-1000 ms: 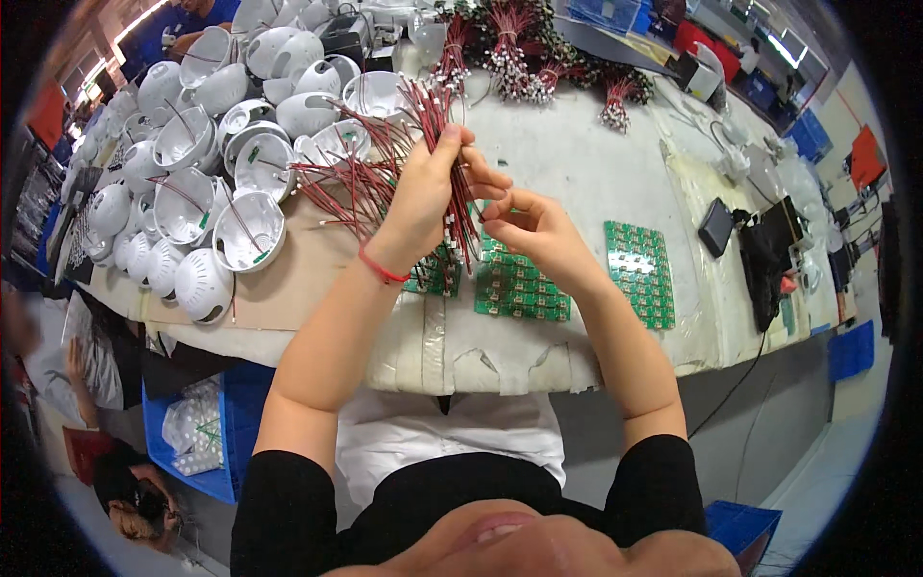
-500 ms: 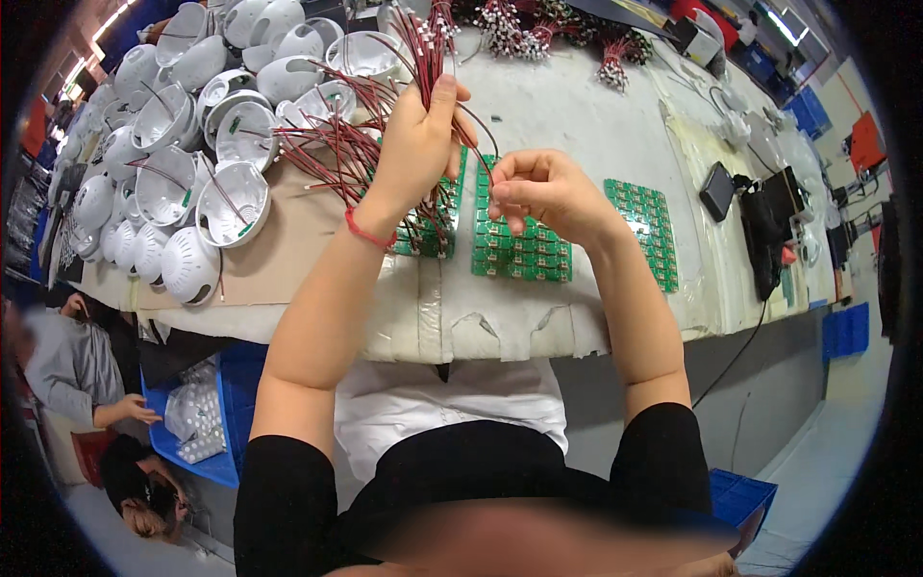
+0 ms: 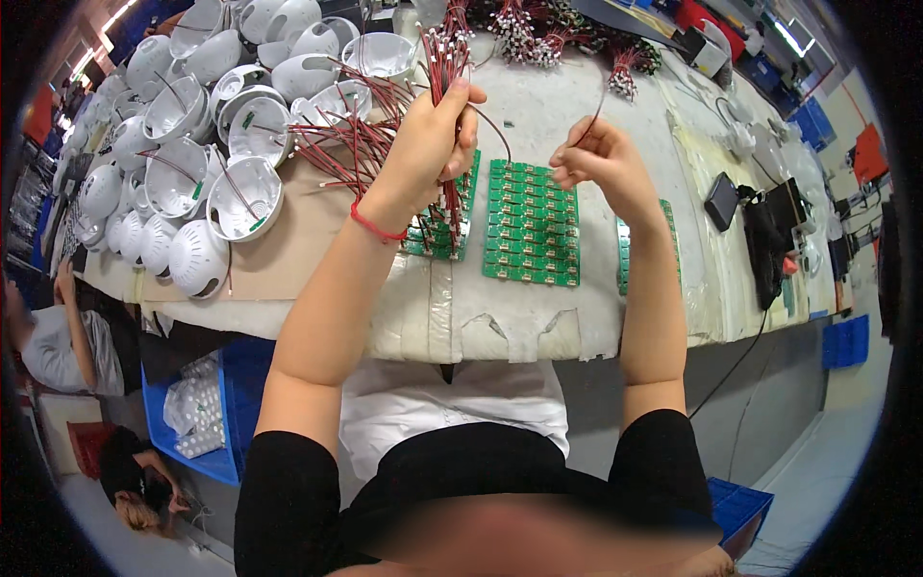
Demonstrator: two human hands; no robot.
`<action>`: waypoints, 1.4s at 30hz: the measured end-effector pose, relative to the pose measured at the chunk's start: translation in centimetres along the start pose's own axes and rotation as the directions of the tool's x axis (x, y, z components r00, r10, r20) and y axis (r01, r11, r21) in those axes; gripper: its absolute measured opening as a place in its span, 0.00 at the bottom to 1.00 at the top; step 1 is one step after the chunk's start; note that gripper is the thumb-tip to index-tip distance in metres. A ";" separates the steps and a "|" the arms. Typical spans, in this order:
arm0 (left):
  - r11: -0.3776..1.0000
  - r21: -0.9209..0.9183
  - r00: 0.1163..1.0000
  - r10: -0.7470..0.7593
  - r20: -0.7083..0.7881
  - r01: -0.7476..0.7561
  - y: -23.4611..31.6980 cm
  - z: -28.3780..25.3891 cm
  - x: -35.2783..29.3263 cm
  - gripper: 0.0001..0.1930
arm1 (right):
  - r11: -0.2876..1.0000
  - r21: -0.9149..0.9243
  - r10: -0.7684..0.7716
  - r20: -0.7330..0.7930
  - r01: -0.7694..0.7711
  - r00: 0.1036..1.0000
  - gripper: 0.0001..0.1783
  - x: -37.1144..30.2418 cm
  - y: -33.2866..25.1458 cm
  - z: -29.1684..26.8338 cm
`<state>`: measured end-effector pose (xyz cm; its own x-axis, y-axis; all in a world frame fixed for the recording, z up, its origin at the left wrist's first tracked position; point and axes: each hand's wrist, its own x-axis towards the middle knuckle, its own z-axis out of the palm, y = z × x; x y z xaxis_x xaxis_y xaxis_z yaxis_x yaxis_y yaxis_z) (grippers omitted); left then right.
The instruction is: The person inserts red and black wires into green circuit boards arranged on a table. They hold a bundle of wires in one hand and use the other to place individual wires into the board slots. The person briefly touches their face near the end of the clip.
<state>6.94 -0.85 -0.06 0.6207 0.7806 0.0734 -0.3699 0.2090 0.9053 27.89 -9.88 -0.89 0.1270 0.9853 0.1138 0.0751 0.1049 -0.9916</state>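
Observation:
My left hand (image 3: 435,139) is closed around a bundle of thin red and black wires (image 3: 446,60) with small white connectors, held upright above the table. One dark wire (image 3: 504,135) arcs out of this bundle down to the top row of a green circuit board panel (image 3: 532,231). Right of that panel's upper corner, my right hand (image 3: 611,163) pinches a single thin wire (image 3: 603,88), which sticks up from the fingertips. Partly under the hanging wires lies a second green panel (image 3: 468,202); my right forearm covers most of a third panel (image 3: 624,258).
White plastic domed shells (image 3: 245,199) are heaped on the left, some with wires inside. More wire bundles (image 3: 527,34) lie at the far edge. A black device (image 3: 721,200) sits at right. A blue bin (image 3: 231,413) stands below the table at left, near other people.
My right hand has moved from above the middle panel up and to the right, and a wire now rises from its fingers. My left hand, still gripping the bundle, has shifted slightly right.

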 end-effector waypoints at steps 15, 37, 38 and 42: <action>0.992 -0.127 1.000 0.018 -0.003 -0.018 0.2 -0.1 0.2 0.12 | 0.741 -0.659 -0.162 0.013 0.131 0.987 0.04 2.1 5.6 0.4; 0.980 -0.170 0.994 0.093 -0.062 -0.102 -1.2 -0.7 1.4 0.16 | 0.553 -0.786 -0.229 0.177 0.278 0.957 0.04 2.3 5.5 1.9; 0.978 -0.178 0.993 0.101 -0.061 -0.111 -1.3 -0.8 1.4 0.17 | 0.543 -0.787 -0.237 0.192 0.293 0.952 0.05 2.4 5.5 1.9; 0.967 -0.235 0.994 0.078 -0.081 -0.095 -1.6 -0.4 1.4 0.16 | 0.499 -0.796 -0.263 0.239 0.344 0.935 0.05 2.5 6.1 1.2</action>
<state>8.15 0.17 -1.53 0.5316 0.8399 0.1095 -0.5792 0.2662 0.7705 27.50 -6.58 -6.67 -0.1376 0.9255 0.3529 0.8681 0.2843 -0.4070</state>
